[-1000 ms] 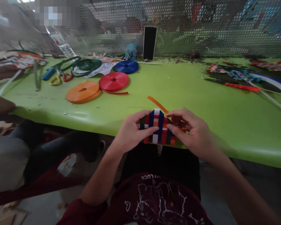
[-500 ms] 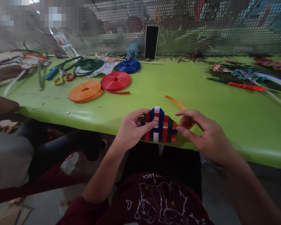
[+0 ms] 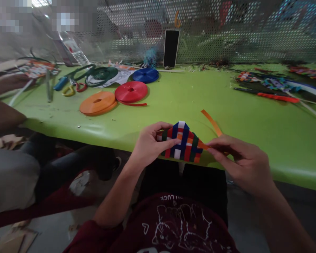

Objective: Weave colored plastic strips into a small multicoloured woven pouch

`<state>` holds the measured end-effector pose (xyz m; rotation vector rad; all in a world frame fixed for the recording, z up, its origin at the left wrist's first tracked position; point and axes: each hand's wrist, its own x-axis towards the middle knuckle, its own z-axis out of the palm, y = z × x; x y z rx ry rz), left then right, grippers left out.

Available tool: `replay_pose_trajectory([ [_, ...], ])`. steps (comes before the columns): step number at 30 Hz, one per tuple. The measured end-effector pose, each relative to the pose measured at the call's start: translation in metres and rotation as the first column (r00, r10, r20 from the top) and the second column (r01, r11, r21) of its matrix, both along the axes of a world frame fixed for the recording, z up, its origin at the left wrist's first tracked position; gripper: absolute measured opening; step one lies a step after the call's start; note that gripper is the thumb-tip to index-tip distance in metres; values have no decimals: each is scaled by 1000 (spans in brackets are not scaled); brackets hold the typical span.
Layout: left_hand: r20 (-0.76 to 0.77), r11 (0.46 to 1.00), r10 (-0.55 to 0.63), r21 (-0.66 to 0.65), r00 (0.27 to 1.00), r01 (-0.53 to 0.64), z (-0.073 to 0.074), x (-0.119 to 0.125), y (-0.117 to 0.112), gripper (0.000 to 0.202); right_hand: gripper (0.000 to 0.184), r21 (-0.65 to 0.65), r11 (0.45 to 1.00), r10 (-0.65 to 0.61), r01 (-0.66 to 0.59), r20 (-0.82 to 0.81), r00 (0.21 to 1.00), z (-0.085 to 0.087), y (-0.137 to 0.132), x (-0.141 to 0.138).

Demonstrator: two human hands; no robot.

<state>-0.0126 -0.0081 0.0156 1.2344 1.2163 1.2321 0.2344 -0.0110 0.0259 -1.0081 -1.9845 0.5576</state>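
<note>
A small woven ribbon piece (image 3: 184, 149), in red, white, blue, green and orange bands with a peaked top, is held over the table's front edge. My left hand (image 3: 154, 144) grips its left side, thumb across the front and the other fingers hidden behind. From the weave's right side an orange ribbon (image 3: 212, 122) runs to my right hand (image 3: 238, 158), which pinches it between thumb and forefinger. The ribbon's loose end sticks up above that hand, over the green table (image 3: 179, 95).
Orange (image 3: 97, 102), red (image 3: 131, 92), blue (image 3: 145, 75) and green (image 3: 102, 74) ribbon rolls lie left of centre. Scissors (image 3: 68, 89) rest near a co-worker's arm (image 3: 5, 95). A phone-like black slab (image 3: 171, 48) leans on the mesh. Woven pieces (image 3: 275, 84) lie at right.
My right hand has moved right and slightly down, now pinching the orange ribbon farther from the weave. The ribbon's free end has swung right. My left hand keeps its grip.
</note>
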Motion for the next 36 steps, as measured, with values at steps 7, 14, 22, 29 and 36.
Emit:
replay_pose_trajectory([
  [7,-32,998,33,46,999,-32,-2,3,-5,41,5,-39,998,-46,44,-45,998,-3,-6,-10],
  [14,-15,996,56,70,998,-55,0,1,-7,35,7,-53,998,-22,19,-69,997,-3,-1,-9],
  [22,-85,981,155,127,984,-144,0,-1,-5,25,10,29,996,-80,81,-57,995,-6,-15,-22],
  [29,-103,973,181,165,978,-163,2,0,-9,29,14,32,998,-48,50,-65,997,-7,-10,-25],
  [36,-102,975,178,156,979,-161,0,0,-8,24,16,23,1000,11,-9,-90,996,-6,-10,-26],
])
